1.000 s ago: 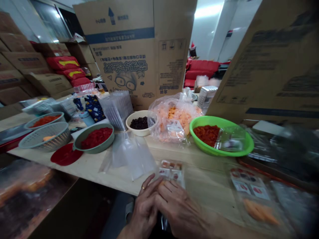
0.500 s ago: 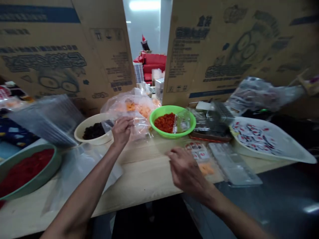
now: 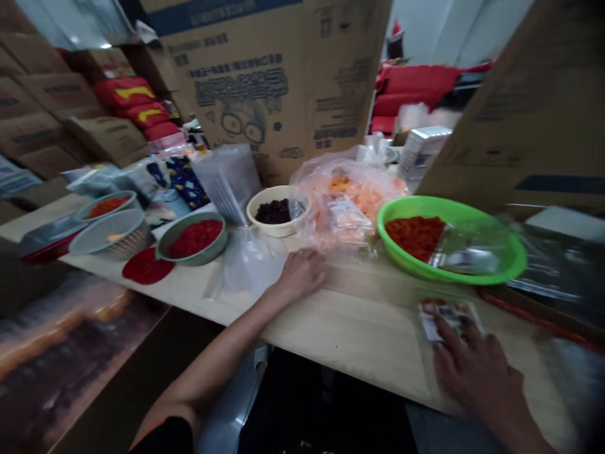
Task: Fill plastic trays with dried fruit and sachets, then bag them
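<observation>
My left hand rests on the wooden table with its fingers curled down, beside a flat clear plastic bag. Whether anything is inside the curled fingers is hidden. My right hand lies with fingers spread at the near edge of a clear pack with printed sachets, touching it. Beyond it stands a bright green bowl with orange-red food and a clear plastic box. A large clear bag of orange pieces lies beyond my left hand.
A cream bowl of dark pieces, a grey-green bowl of red food and a perforated basket line the left side. Stacked clear trays lean before a large cardboard box. Another cardboard sheet stands at right.
The view has turned left, bringing more bowls and stacked boxes into sight. My left hand has come down from the bag of orange pieces to the table. My right hand has opened over the sachet pack.
</observation>
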{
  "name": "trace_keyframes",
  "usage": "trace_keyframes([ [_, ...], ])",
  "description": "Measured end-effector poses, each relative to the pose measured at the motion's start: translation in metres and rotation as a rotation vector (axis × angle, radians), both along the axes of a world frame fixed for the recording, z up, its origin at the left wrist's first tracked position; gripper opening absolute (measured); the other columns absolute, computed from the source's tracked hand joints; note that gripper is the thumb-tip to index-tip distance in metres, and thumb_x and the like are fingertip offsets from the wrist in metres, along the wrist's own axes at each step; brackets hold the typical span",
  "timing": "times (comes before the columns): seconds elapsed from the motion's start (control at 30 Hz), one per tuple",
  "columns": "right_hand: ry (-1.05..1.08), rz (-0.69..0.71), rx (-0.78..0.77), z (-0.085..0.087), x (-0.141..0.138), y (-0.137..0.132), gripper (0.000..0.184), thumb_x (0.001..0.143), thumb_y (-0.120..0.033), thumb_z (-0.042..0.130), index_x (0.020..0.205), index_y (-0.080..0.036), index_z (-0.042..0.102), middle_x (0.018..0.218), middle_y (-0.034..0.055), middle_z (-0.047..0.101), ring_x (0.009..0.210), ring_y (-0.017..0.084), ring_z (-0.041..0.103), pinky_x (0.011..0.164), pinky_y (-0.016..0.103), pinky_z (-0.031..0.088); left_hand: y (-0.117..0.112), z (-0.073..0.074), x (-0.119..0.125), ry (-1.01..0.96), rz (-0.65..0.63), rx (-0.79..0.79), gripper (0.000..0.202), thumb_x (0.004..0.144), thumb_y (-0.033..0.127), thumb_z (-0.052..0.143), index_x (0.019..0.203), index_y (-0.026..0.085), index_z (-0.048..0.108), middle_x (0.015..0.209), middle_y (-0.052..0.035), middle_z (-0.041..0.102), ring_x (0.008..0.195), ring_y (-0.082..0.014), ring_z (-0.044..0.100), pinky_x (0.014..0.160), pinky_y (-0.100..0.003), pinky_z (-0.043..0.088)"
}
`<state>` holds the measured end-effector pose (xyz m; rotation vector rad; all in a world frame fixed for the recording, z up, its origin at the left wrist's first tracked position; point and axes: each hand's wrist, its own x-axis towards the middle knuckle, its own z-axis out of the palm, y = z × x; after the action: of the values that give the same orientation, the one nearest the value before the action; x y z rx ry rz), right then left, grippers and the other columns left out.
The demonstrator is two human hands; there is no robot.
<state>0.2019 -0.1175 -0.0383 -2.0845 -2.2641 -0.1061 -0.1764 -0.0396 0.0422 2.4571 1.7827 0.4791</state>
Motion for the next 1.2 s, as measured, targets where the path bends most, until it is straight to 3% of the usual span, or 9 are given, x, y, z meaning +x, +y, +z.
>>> trace_keyframes([
  [0.1, 0.017, 0.061, 0.007, -0.002, -0.062, -0.005, 0.053, 0.098, -0.044, 0.03, 0.145, -0.032, 0.051, 0.152, 0.0153, 0.041, 0.134, 0.043, 0.04, 0.086, 0.064, 0.05, -0.063, -0.013, -0.037, 0.156, 0.086, -0.13, 0.024, 0.085, 0.028, 0.063, 0.106, 0.018, 0.068, 0.109, -0.0132, 0.068, 0.108, -0.0317, 0.062, 0.094, -0.046, 0.05],
  [0.23, 0.042, 0.192, 0.012, 0.008, -0.135, -0.003, 0.05, 0.098, -0.038, 0.039, 0.145, -0.03, 0.051, 0.155, 0.0166, 0.039, 0.138, 0.045, 0.036, 0.09, 0.061, 0.048, -0.098, -0.043, -0.075, 0.209, 0.145, -0.11, 0.028, 0.086, 0.019, 0.061, 0.114, 0.017, 0.063, 0.126, -0.0159, 0.062, 0.12, -0.0321, 0.057, 0.096, -0.044, 0.051],
  [0.37, 0.004, 0.26, 0.019, 0.03, -0.174, 0.012, 0.047, 0.094, -0.031, 0.047, 0.139, -0.021, 0.057, 0.15, 0.0204, 0.046, 0.136, 0.045, 0.04, 0.099, 0.061, 0.04, -0.101, -0.063, -0.085, 0.12, 0.083, -0.073, 0.022, 0.094, 0.012, 0.049, 0.11, 0.019, 0.063, 0.123, -0.0128, 0.063, 0.12, -0.0257, 0.059, 0.099, -0.039, 0.051],
  [0.5, 0.054, 0.472, 0.012, 0.052, -0.202, 0.023, 0.041, 0.093, -0.022, 0.047, 0.13, -0.015, 0.063, 0.148, 0.0215, 0.048, 0.138, 0.04, 0.04, 0.106, 0.057, 0.035, -0.101, -0.065, -0.086, 0.051, 0.22, -0.152, 0.021, 0.09, 0.006, 0.05, 0.087, 0.019, 0.067, 0.094, -0.0078, 0.068, 0.097, -0.0224, 0.065, 0.083, -0.033, 0.052],
  [0.7, 0.244, 0.765, -0.082, 0.066, -0.26, 0.027, 0.053, 0.085, -0.006, 0.048, 0.136, -0.014, 0.057, 0.144, 0.0185, 0.05, 0.129, 0.03, 0.046, 0.105, 0.045, 0.037, -0.088, -0.063, -0.106, -0.431, 0.306, -0.193, 0.01, 0.079, 0.021, 0.072, 0.072, 0.018, 0.066, 0.077, -0.0017, 0.064, 0.073, -0.0154, 0.06, 0.068, -0.026, 0.045],
  [0.77, 0.28, 0.846, -0.09, 0.069, -0.279, 0.028, 0.054, 0.085, -0.007, 0.049, 0.138, -0.016, 0.053, 0.142, 0.0165, 0.05, 0.125, 0.028, 0.047, 0.1, 0.042, 0.038, -0.083, -0.064, -0.112, -0.578, 0.278, -0.22, 0.017, 0.075, 0.027, 0.076, 0.068, 0.017, 0.064, 0.073, -0.0001, 0.061, 0.069, -0.0137, 0.057, 0.065, -0.025, 0.043],
  [0.9, 0.216, 0.882, -0.112, 0.069, -0.309, 0.036, 0.029, 0.091, -0.021, 0.051, 0.117, -0.015, 0.063, 0.12, 0.0156, 0.06, 0.112, 0.029, 0.05, 0.092, 0.042, 0.038, -0.082, -0.061, -0.113, -0.73, 0.302, -0.27, 0.019, 0.077, 0.029, 0.07, 0.067, 0.016, 0.061, 0.068, 0.0015, 0.059, 0.063, -0.0119, 0.053, 0.06, -0.023, 0.04],
  [1.0, 0.122, 0.833, -0.119, 0.063, -0.321, 0.047, 0.02, 0.092, -0.018, 0.049, 0.104, -0.014, 0.064, 0.107, 0.0155, 0.061, 0.105, 0.03, 0.052, 0.088, 0.043, 0.037, -0.089, -0.054, -0.106, -0.624, 0.373, -0.164, 0.016, 0.086, 0.028, 0.061, 0.074, 0.017, 0.06, 0.067, 0.0013, 0.06, 0.062, -0.0128, 0.053, 0.061, -0.025, 0.041],
  [1.2, 0.079, 0.731, -0.09, 0.049, -0.317, 0.061, 0.03, 0.084, 0.0, 0.044, 0.108, -0.012, 0.059, 0.106, 0.014, 0.062, 0.101, 0.026, 0.053, 0.087, 0.037, 0.039, -0.104, -0.062, -0.103, -0.162, 0.334, 0.144, 0.017, 0.092, 0.013, 0.051, 0.098, 0.019, 0.067, 0.088, -0.0067, 0.065, 0.088, -0.0219, 0.059, 0.082, -0.037, 0.046],
])
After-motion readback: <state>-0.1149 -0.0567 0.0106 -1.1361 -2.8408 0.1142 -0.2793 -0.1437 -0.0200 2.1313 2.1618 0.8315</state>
